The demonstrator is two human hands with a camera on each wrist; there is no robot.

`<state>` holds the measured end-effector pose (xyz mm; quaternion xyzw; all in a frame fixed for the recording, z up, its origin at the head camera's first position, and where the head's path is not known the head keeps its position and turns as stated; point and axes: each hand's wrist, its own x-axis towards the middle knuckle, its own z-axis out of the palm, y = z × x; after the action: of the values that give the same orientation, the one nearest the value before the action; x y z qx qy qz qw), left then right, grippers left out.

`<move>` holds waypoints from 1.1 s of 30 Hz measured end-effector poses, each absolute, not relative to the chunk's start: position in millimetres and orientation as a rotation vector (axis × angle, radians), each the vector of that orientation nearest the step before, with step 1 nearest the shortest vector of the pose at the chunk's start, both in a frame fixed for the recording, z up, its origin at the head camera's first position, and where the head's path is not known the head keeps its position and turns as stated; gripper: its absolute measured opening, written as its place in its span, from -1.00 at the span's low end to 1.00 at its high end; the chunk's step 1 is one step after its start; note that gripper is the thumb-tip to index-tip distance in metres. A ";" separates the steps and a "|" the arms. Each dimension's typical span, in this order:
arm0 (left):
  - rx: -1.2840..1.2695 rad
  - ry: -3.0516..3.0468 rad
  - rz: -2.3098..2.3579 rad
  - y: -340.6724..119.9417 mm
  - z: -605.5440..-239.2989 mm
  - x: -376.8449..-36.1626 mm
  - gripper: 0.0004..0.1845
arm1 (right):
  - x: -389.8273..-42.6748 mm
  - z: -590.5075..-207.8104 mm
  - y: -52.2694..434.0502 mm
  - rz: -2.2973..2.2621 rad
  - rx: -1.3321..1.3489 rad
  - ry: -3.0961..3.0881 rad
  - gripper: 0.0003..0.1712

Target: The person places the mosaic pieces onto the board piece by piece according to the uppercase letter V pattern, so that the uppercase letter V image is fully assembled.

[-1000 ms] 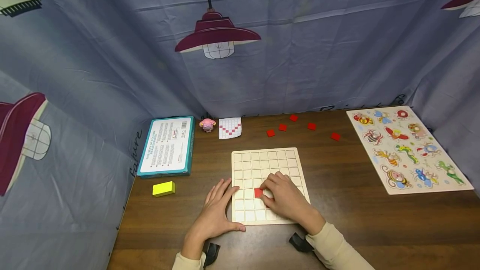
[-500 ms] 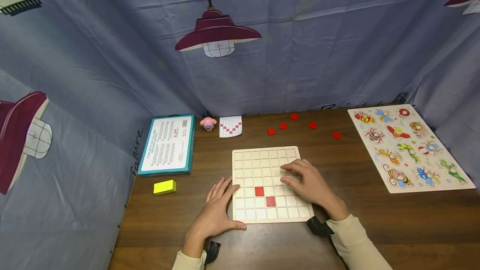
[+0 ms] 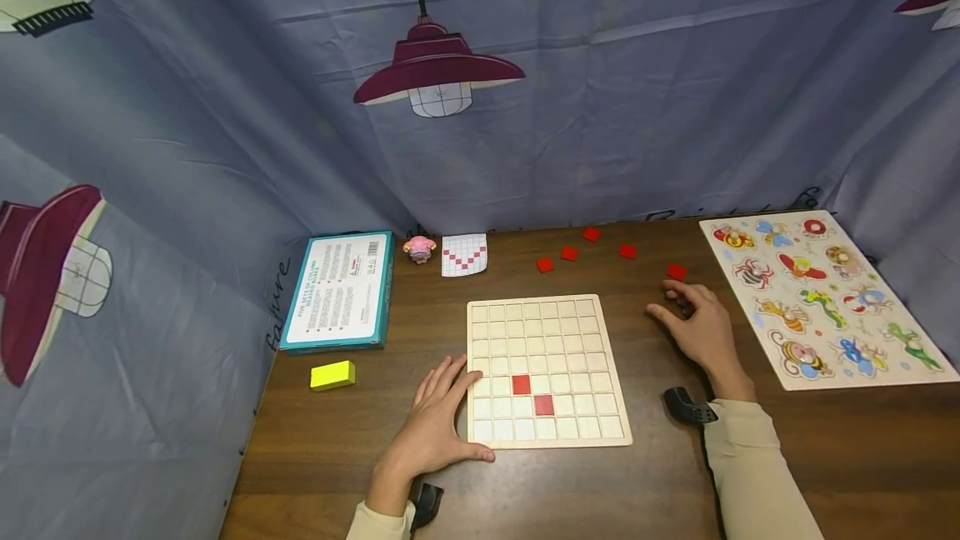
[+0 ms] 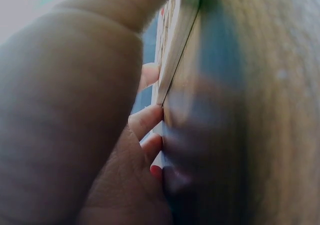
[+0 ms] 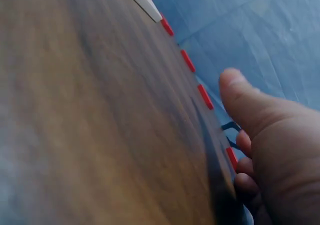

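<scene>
1. Head view, far left of the table (image 3: 360,473): I see a teal box (image 3: 339,292) lying flat and a yellow block (image 3: 332,375) just in front of it, both well apart from the hands.

2. At the back edge stand a small pink figure (image 3: 419,248) and a pattern card (image 3: 464,256) with a red V of squares.

3. My left hand (image 3: 437,425) lies flat, fingers straight, pressed against the left edge of the grid board (image 3: 545,319), holding nothing; it sits where it was a second ago. The left wrist view shows the fingertips against the board's edge.

4. On the board, two red tiles (image 3: 532,395) sit in cells low on the grid, one diagonally below and right of the other (corners touching). A second ago the right hand covered them; I judge the second one freshly set.

5. The right hand (image 3: 697,325) has left the board and moved right and back. It is now on the table beside the board, fingers loosely spread, empty, fingertips just short of the nearest loose red tile (image 3: 676,271). I read this as a reach for the next piece.

6. Four more loose tiles (image 3: 587,247) lie scattered near the back edge; each is a flat, small red square.

7. Far right lies an animal peg puzzle (image 3: 817,294), untouched.
</scene>
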<state>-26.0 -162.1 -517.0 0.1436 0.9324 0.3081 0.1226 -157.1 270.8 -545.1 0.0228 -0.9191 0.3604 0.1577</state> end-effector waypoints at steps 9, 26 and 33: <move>0.421 2.723 0.897 -161.2 -517.8 -27.2 0.23 | -171.5 -549.2 279.9 0.944 -0.047 -2.595 -0.35; 0.411 2.724 0.893 -161.9 -517.8 -27.0 0.23 | -185.8 -544.7 289.3 0.893 -0.198 -2.790 -0.17; 0.412 2.720 0.894 -161.9 -519.2 -25.7 0.23 | -188.8 -543.6 291.6 0.895 -0.209 -2.774 -0.29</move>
<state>-25.7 -161.9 -519.2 0.1414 0.9330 0.3067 0.1242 -188.8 291.6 -543.6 -0.0711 -0.9435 0.3045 0.1094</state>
